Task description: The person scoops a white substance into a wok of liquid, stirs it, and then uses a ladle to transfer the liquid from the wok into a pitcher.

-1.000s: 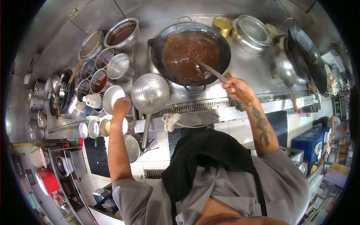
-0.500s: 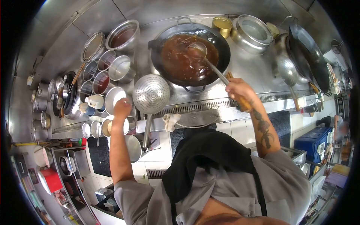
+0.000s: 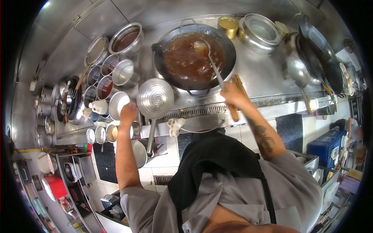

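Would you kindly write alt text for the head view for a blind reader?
A person's right hand holds a ladle in a dark wok of brown liquid. The left hand is by a metal pot, near a large perforated skimmer.

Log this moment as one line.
right hand: gripping long wooden-handled metal ladle | ladle bowl: in round black wok of brown liquid | left hand: beside round silver metal pot, contact unclear

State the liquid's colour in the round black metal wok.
The liquid in the wok is reddish-brown; head view shows it.
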The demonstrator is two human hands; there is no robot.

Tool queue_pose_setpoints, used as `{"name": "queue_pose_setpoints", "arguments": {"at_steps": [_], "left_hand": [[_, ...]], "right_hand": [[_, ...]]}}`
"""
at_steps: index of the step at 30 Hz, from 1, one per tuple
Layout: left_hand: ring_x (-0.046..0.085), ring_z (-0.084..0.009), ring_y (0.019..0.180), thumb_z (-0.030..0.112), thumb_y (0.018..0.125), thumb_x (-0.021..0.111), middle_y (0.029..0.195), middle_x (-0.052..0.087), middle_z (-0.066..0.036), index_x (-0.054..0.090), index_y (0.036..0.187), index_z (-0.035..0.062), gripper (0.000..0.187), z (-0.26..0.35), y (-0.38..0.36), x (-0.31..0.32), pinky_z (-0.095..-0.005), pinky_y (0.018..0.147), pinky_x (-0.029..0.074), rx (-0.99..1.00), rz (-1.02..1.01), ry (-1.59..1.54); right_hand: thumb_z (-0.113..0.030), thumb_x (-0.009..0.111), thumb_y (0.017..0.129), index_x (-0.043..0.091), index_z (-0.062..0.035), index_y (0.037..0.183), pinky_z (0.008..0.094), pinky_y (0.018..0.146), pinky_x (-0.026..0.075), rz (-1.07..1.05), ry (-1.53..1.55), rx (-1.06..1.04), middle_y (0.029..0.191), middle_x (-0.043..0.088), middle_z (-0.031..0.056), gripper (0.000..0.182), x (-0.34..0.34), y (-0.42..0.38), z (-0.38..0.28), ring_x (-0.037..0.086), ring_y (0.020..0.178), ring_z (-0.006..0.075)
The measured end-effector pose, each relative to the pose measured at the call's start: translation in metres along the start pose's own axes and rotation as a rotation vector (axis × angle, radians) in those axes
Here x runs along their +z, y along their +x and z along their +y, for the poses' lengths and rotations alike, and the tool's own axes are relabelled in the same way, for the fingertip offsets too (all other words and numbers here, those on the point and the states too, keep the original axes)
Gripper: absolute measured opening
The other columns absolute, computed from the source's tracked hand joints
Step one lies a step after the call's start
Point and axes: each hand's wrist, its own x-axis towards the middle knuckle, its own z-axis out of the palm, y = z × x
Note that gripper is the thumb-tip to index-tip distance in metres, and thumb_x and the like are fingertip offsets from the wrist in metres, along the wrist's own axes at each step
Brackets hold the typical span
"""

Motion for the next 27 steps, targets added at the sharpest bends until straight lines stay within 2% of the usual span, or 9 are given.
{"name": "queue_pose_setpoints", "arguments": {"at_steps": [1, 5, 7, 10, 12, 16, 19, 25, 27], "left_hand": [[0.066, -0.029, 0.08, 0.012, 0.072, 0.061, 0.082, 0.068, -0.018, 0.066, 0.102, -0.0001, 0.033, 0.003, -0.001, 0.001, -0.0367, 0.075, 0.051, 0.007, 0.008, 0.016], [0.066, -0.0296, 0.078, 0.012, 0.072, 0.062, 0.081, 0.067, -0.017, 0.066, 0.102, 0.0004, 0.033, 0.005, -0.001, 0.002, -0.0372, 0.075, 0.051, 0.017, -0.001, -0.007], [0.065, -0.0299, 0.078, 0.013, 0.072, 0.062, 0.08, 0.067, -0.017, 0.066, 0.101, 0.0004, 0.032, -0.003, 0.0, 0.003, -0.0374, 0.075, 0.051, 0.017, 0.02, 0.009], [0.065, -0.0308, 0.079, 0.013, 0.072, 0.062, 0.08, 0.067, -0.017, 0.066, 0.101, 0.0003, 0.032, 0.013, -0.014, -0.007, -0.0376, 0.075, 0.051, -0.144, -0.05, -0.098], [0.065, -0.0311, 0.079, 0.012, 0.072, 0.062, 0.081, 0.067, -0.018, 0.066, 0.101, -0.0002, 0.032, -0.003, -0.009, 0.007, -0.0373, 0.075, 0.051, -0.06, 0.005, 0.0], [0.066, -0.0316, 0.08, 0.011, 0.073, 0.06, 0.084, 0.067, -0.019, 0.066, 0.102, -0.0008, 0.032, -0.004, -0.012, 0.015, -0.0367, 0.075, 0.051, -0.039, 0.039, -0.011], [0.061, -0.0163, 0.061, 0.01, 0.077, 0.06, 0.076, 0.063, -0.009, 0.062, 0.11, -0.0051, 0.036, -0.007, -0.018, 0.011, -0.0285, 0.05, 0.05, -0.007, 0.025, 0.023], [0.059, -0.0151, 0.056, 0.011, 0.077, 0.06, 0.072, 0.062, -0.009, 0.063, 0.107, -0.0057, 0.034, -0.013, -0.009, 0.007, -0.0299, 0.048, 0.048, 0.018, -0.003, 0.024], [0.061, -0.0214, 0.063, 0.012, 0.076, 0.06, 0.074, 0.063, -0.012, 0.064, 0.104, -0.0031, 0.032, -0.015, 0.002, 0.005, -0.0328, 0.056, 0.048, 0.031, -0.018, 0.021]], "right_hand": [[-0.015, 0.061, 0.077, 0.056, 0.0005, 0.094, 0.0288, 0.051, 0.045, 0.015, -0.103, -0.034, 0.074, 0.056, 0.0053, 0.024, 0.017, 0.011, 0.014, 0.057, 0.062, 0.0139], [-0.019, 0.06, 0.078, 0.057, -0.0004, 0.086, 0.0259, 0.05, 0.042, -0.171, 0.501, 0.232, 0.074, 0.056, 0.0035, 0.02, -0.008, -0.009, -0.01, 0.053, 0.06, 0.0131], [-0.021, 0.062, 0.077, 0.059, -0.0015, 0.088, 0.0254, 0.051, 0.041, -0.259, 0.754, 0.18, 0.075, 0.057, 0.0036, 0.023, -0.055, -0.014, -0.005, 0.051, 0.059, 0.0138], [-0.02, 0.063, 0.077, 0.059, 0.0006, 0.093, 0.0257, 0.053, 0.043, -0.161, 0.288, 0.03, 0.078, 0.057, 0.0043, 0.026, -0.054, -0.016, -0.011, 0.053, 0.061, 0.0141], [-0.015, 0.062, 0.076, 0.056, 0.0045, 0.097, 0.0266, 0.051, 0.044, -0.013, -0.173, -0.023, 0.076, 0.056, 0.0047, 0.029, -0.006, 0.012, 0.008, 0.053, 0.057, 0.0133], [-0.013, 0.062, 0.074, 0.057, 0.0023, 0.098, 0.0278, 0.047, 0.043, -0.184, 0.465, 0.122, 0.07, 0.055, 0.0038, 0.028, 0.012, -0.01, -0.01, 0.051, 0.05, 0.0131], [-0.011, 0.058, 0.073, 0.059, -0.0007, 0.091, 0.0276, 0.045, 0.041, -0.24, 0.705, 0.373, 0.066, 0.052, 0.0011, 0.021, -0.051, -0.016, -0.024, 0.05, 0.052, 0.011], [-0.012, 0.056, 0.078, 0.055, 0.0052, 0.1, 0.0307, 0.05, 0.047, -0.081, -0.122, -0.019, 0.069, 0.055, 0.004, 0.028, 0.002, -0.016, -0.025, 0.055, 0.056, 0.0149], [-0.013, 0.057, 0.078, 0.056, 0.0026, 0.099, 0.0258, 0.053, 0.045, -0.128, 0.071, 0.178, 0.071, 0.057, 0.0032, 0.026, 0.019, -0.015, -0.024, 0.053, 0.056, 0.0131]]}}
